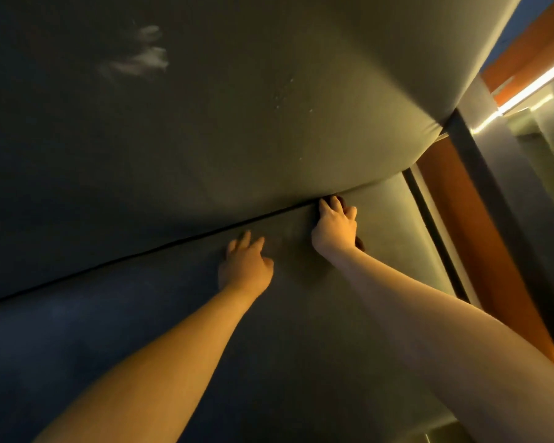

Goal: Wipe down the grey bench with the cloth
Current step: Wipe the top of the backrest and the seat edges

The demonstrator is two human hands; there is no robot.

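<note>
Head view, grey bench (301, 346), right hand (335, 227) curled over dark cloth (360, 243), pressing it against the seam (173, 245) under the backrest (237, 107), left hand (245, 266) flat, fingers spread, just below that seam, hands apart.

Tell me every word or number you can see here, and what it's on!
None: no words, numbers or signs can be read.
The grey bench and the cloth under the right hand are plain.
The pale smudges on the backrest are marks, not letters.
</note>
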